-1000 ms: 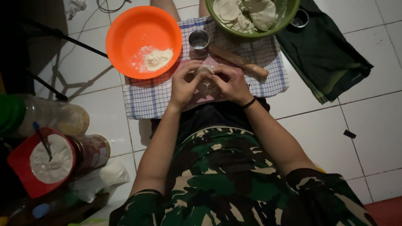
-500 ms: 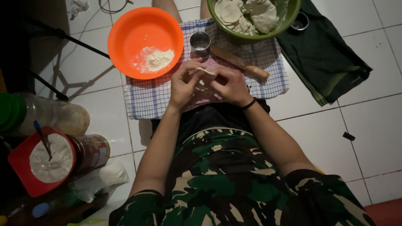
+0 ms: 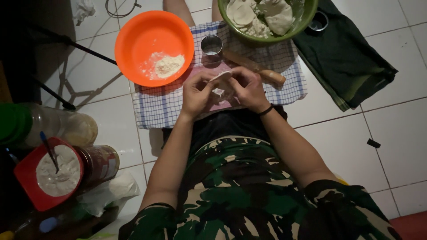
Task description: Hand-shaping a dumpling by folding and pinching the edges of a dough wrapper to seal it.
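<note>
My left hand (image 3: pixel 199 93) and my right hand (image 3: pixel 247 89) are held together over a checked cloth (image 3: pixel 155 106) on the tiled floor. Both pinch a small pale piece of dough (image 3: pixel 221 79) between the fingertips. A wooden rolling pin (image 3: pixel 260 72) lies just beyond my right hand. A small metal cup (image 3: pixel 211 45) stands on the cloth beyond my hands. An orange bowl (image 3: pixel 133 40) with a little flour sits to the upper left. A green bowl (image 3: pixel 307 20) holding dough pieces is at the top.
A dark green cloth (image 3: pixel 342 58) lies on the tiles at the right. At the left stand a red container (image 3: pixel 26 186) of white filling with a spoon in it, a jar (image 3: pixel 100 164), a clear jar with a green lid (image 3: pixel 26 126) and a plastic bag (image 3: pixel 111 191).
My hands have stayed together on the dough, with the fingers shifting slightly around its edge. The view has dropped a little lower.
</note>
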